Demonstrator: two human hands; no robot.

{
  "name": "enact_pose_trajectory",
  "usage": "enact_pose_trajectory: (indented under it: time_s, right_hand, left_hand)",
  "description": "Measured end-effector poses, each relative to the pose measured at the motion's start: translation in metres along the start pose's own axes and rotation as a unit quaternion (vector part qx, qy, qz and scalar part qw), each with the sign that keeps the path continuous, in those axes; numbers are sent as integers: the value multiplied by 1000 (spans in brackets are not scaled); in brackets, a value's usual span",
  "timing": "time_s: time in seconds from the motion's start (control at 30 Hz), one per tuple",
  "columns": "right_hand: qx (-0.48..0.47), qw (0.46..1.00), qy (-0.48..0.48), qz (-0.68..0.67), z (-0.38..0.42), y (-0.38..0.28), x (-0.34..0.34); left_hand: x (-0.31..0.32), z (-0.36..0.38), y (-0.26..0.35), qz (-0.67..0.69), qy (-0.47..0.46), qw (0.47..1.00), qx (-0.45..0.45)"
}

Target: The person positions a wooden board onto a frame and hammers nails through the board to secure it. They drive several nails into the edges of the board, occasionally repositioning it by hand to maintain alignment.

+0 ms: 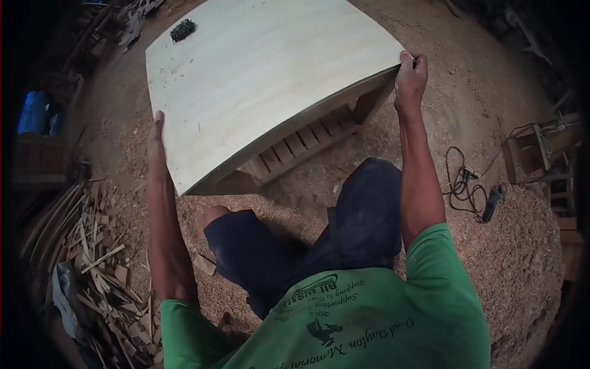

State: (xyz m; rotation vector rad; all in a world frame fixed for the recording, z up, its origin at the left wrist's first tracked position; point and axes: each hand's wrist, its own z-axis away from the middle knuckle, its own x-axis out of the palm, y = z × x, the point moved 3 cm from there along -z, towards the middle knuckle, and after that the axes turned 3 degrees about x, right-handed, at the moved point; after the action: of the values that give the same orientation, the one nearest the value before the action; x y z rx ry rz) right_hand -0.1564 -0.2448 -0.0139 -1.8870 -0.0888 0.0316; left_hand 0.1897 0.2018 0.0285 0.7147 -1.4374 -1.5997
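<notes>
A pale plywood tabletop (pixel 264 80) lies over a wooden table frame (pixel 372 101) with a slatted lower shelf (pixel 304 140). My left hand (pixel 157 130) grips the top's left edge; its thumb shows above and the other fingers are hidden below. At the near right corner, my right hand (pixel 411 79) is closed around the edge, fingers curled. A dark green bristly clump (pixel 182 29), perhaps a brush, rests near the far left edge of the top. Small shavings are scattered on the surface close to it.
Wood offcuts (pixel 117 270) are piled on the floor at the left. To the right, a corded power tool (pixel 492 203) lies on sawdust with its black cable (pixel 458 178) looped beside it. Wooden furniture pieces (pixel 541 147) stand at the far right.
</notes>
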Motion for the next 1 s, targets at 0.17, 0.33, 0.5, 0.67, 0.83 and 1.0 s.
enact_pose_trajectory:
  time_s: [0.17,0.33,0.5,0.67,0.83,1.0]
  right_hand:
    - [70,992,14,-106,9,-2,6]
    - [94,991,15,-91,76,-34,4]
    - [71,995,-11,-69,160,-62,-3]
    - [88,993,-45,-57,164,-62,-17]
    - [112,991,-58,-53,161,-64,-20]
    - [104,991,-58,-54,162,-63,-17]
  left_hand:
    - [-21,-11,-5,7,-15,1000,-2]
    - [-62,-25,1,-33,-5,999,-20]
    - [-102,-37,12,-5,-34,998,-56]
    - [-110,-38,16,-40,-33,998,-34]
    - [-119,-41,16,-113,-22,993,-26]
    - [-161,-90,37,-505,148,845,96]
